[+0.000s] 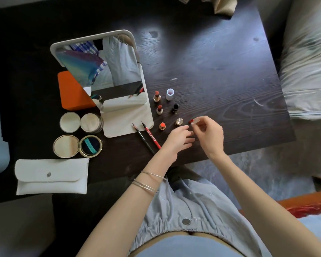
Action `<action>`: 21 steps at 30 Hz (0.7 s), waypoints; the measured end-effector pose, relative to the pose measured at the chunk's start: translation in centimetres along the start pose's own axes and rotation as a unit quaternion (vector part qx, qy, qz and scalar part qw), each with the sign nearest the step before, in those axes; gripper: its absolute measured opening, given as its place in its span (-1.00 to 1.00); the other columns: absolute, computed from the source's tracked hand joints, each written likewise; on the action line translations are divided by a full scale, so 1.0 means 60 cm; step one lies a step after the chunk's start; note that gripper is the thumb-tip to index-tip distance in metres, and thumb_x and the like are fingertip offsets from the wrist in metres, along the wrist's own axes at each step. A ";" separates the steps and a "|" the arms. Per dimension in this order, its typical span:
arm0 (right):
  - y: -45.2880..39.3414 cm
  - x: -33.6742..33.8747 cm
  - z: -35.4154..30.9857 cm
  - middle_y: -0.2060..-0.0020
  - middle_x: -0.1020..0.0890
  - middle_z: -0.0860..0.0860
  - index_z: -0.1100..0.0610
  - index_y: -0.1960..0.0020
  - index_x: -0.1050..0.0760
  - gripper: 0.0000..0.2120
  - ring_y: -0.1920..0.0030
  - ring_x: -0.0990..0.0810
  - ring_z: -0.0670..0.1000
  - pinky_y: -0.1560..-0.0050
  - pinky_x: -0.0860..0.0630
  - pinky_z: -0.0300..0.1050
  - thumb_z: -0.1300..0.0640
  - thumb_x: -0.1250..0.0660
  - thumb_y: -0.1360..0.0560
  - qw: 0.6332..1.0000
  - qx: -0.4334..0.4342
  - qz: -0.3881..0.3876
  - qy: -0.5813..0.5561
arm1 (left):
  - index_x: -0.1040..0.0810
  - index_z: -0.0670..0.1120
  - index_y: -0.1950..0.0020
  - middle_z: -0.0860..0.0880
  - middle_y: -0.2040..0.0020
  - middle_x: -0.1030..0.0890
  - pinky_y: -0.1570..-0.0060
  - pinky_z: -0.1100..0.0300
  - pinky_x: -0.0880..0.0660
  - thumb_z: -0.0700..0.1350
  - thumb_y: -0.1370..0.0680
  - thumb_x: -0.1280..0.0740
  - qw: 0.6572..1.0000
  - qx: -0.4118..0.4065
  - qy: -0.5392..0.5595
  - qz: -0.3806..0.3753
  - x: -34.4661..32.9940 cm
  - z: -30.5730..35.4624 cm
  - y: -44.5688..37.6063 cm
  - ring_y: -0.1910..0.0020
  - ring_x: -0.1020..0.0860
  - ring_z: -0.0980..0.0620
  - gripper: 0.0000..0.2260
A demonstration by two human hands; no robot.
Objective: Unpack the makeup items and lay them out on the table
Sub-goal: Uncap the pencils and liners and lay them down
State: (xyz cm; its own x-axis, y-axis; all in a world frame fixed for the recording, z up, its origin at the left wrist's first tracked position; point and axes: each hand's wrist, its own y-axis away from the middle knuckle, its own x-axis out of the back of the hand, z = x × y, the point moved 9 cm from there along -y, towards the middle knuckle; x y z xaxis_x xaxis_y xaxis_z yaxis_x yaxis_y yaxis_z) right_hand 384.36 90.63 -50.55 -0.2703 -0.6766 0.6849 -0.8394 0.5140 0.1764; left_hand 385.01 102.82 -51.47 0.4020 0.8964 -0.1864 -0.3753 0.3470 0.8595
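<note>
My right hand [208,132] pinches a small red-tipped lipstick [191,121] just above the dark table [220,71]. Beside it, my left hand [180,137] hovers with loosely bent fingers and holds nothing that I can see. Three opened lipsticks stand in a column: one [157,96], one [159,109] and an orange one [162,126]. To their right stand a white cap [170,94], a black cap [175,107] and a gold cap [179,121]. Two pencils [148,138] lie slanted left of my left hand.
A white-framed standing mirror [104,58] stands at the left on its white base [126,119], with an orange box [72,91] behind. Two round powder pieces [81,122], an open gold compact [77,146] and a white pouch [51,176] lie at the front left. A grey bed [308,62] borders the right.
</note>
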 end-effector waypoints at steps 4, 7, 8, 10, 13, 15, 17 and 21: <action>-0.060 0.003 -0.001 0.17 -0.67 -0.08 0.04 0.11 -0.58 -0.95 0.15 -0.63 -0.04 0.03 -0.56 -0.01 0.14 -0.35 -0.47 1.000 -0.004 -0.012 0.014 | -0.16 -0.11 -0.52 -0.15 -0.35 -0.45 -0.21 0.08 -0.44 -0.28 -0.63 -0.09 1.000 -0.008 -0.017 -0.020 -0.024 0.024 -0.006 -0.25 -0.51 -0.10 -0.55; -0.094 -0.005 -0.005 0.13 -0.68 -0.07 0.06 0.09 -0.59 -0.94 0.12 -0.62 -0.04 0.03 -0.55 -0.07 0.14 -0.34 -0.48 0.998 0.009 -0.041 0.037 | -0.10 -0.10 -0.53 -0.15 -0.37 -0.43 -0.20 0.08 -0.43 -0.28 -0.63 -0.08 0.999 -0.020 -0.017 -0.033 -0.043 0.043 -0.005 -0.27 -0.49 -0.11 -0.53; -0.103 -0.008 -0.004 0.13 -0.67 -0.08 0.06 0.09 -0.59 -0.94 0.11 -0.62 -0.05 0.05 -0.52 -0.10 0.14 -0.33 -0.48 0.998 0.008 -0.049 0.045 | -0.10 -0.10 -0.53 -0.16 -0.37 -0.43 -0.21 0.08 -0.42 -0.29 -0.63 -0.07 0.999 -0.024 -0.018 -0.036 -0.048 0.049 -0.006 -0.28 -0.49 -0.12 -0.53; -0.118 -0.012 0.001 0.14 -0.66 -0.09 0.05 0.08 -0.59 -0.93 0.11 -0.61 -0.04 0.09 -0.48 -0.13 0.12 -0.33 -0.48 0.996 -0.001 -0.062 0.057 | -0.08 -0.09 -0.54 -0.17 -0.38 -0.43 -0.23 0.06 -0.41 -0.30 -0.62 -0.07 0.999 -0.028 -0.021 -0.035 -0.056 0.058 -0.010 -0.29 -0.48 -0.13 -0.52; -0.132 -0.022 0.013 0.18 -0.62 -0.12 0.03 0.07 -0.58 -0.93 0.09 -0.60 -0.03 0.09 -0.45 -0.13 0.10 -0.34 -0.48 0.993 -0.020 -0.088 0.076 | -0.07 -0.09 -0.54 -0.19 -0.37 -0.43 -0.23 0.05 -0.42 -0.29 -0.62 -0.09 0.999 -0.024 -0.023 -0.025 -0.056 0.064 -0.014 -0.28 -0.49 -0.14 -0.51; -0.136 -0.033 0.017 0.15 -0.64 -0.10 0.03 0.06 -0.58 -0.93 0.08 -0.60 -0.02 0.08 -0.45 -0.13 0.09 -0.35 -0.47 0.990 -0.021 -0.109 0.086 | -0.07 -0.11 -0.54 -0.22 -0.36 -0.44 -0.22 0.04 -0.43 -0.30 -0.63 -0.09 0.999 -0.020 -0.022 -0.020 -0.051 0.064 -0.013 -0.28 -0.49 -0.16 -0.52; -0.139 -0.044 0.017 0.13 -0.65 -0.09 0.03 0.07 -0.58 -0.94 0.07 -0.60 -0.02 0.06 -0.48 -0.11 0.09 -0.36 -0.47 0.987 -0.012 -0.132 0.089 | -0.08 -0.13 -0.53 -0.23 -0.34 -0.46 -0.22 0.04 -0.44 -0.30 -0.63 -0.09 1.000 -0.017 -0.011 -0.011 -0.040 0.062 -0.013 -0.27 -0.50 -0.16 -0.52; -0.139 -0.059 0.013 0.18 -0.62 -0.10 0.04 0.07 -0.58 -0.95 0.08 -0.59 -0.03 0.06 -0.49 -0.10 0.10 -0.36 -0.47 0.985 -0.004 -0.148 0.085 | -0.12 -0.12 -0.52 -0.20 -0.29 -0.52 -0.22 0.05 -0.48 -0.28 -0.62 -0.08 1.000 -0.024 -0.004 0.016 -0.015 0.058 -0.010 -0.20 -0.56 -0.11 -0.54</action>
State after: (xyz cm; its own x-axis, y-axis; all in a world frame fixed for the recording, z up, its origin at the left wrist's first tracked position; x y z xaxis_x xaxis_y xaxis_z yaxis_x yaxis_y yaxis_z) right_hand 391.96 88.33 -55.00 0.0696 -0.6992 0.7115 -0.8653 0.3126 0.3919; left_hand 387.76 100.84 -50.15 0.3961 0.9050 -0.1554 -0.4276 0.3316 0.8409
